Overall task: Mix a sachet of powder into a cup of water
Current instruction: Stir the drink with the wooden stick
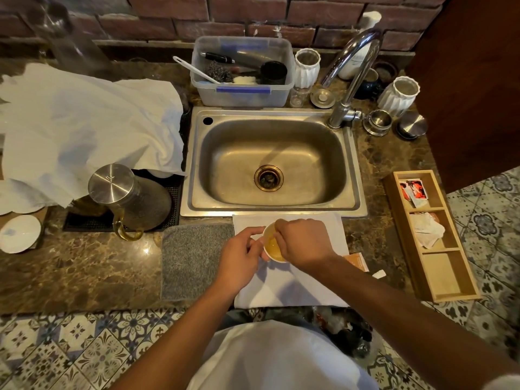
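fingers of the left hand [239, 257] curl round the side of a small paper cup [271, 244], while the right hand [302, 242] sits over its rim, fingers bunched downward as if pinching something i cannot make out. cup holds yellowish liquid and stands on a white cloth [295, 285] on the marble counter [84, 266], just before the steel sink [270, 161]. an orange sachet [358, 261] lies beside the right wrist. patterned floor tiles below.

Brown marble countertop [92, 266], steel sink [271, 161] set into it. Directly on it: white cloth [295, 288] beside grey mat [194, 260], black mat [84, 220], wooden three-compartment tray [461, 295], clear plastic tub [242, 71]. White sheet [84, 128] at left, small white dish [19, 233] near front-left.
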Tool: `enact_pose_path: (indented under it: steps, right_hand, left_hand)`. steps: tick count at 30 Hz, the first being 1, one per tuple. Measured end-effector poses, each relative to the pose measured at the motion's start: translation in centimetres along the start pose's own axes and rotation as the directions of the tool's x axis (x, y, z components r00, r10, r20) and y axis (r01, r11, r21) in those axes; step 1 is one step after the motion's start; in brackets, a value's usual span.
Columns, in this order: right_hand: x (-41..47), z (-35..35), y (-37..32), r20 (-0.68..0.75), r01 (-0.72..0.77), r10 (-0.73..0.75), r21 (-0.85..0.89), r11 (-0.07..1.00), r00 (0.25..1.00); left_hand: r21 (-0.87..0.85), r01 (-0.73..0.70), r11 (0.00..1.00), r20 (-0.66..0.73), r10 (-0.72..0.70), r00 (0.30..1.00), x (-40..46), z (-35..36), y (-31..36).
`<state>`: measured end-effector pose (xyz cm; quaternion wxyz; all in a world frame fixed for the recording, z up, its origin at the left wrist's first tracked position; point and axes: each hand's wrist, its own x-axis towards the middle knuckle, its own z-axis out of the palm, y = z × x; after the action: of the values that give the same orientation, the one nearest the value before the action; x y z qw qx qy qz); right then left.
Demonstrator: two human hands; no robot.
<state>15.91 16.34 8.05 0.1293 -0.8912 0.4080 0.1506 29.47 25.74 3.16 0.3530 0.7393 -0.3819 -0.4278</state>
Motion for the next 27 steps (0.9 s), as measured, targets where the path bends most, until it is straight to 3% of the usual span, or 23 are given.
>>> enact_pose_path:
  steps: [3,9,21,27]
  right_hand:
    - [0.0,-0.9,1.1,-0.027,-0.017,0.018,0.029,0.999,0.999]
    - [-2.0,-0.7,1.2,0.085,-0.034,0.036,-0.029,0.999,0.996]
    - [-0.3,2.5,-1.0,0.143,-0.171,0.142,0.218,0.961,0.980]
    - [-1.8,1.7,0.1,0.157,-0.205,0.181,0.158,0.966,0.971]
  left_hand:
    - [0.011,-0.004,1.000,0.001,0.004,1.000,0.0,0.1,-0.1]
    - [-0.001,0.001,1.000,0.000,-0.001,1.000,-0.1,0.0,0.2]
    - [-0.047,0.021,0.999,-0.002,-0.021,1.000,-0.1,0.0,0.2]
    - [-0.049,0.001,0.999,-0.005,-0.001,1.000,-0.2,0.0,0.4]
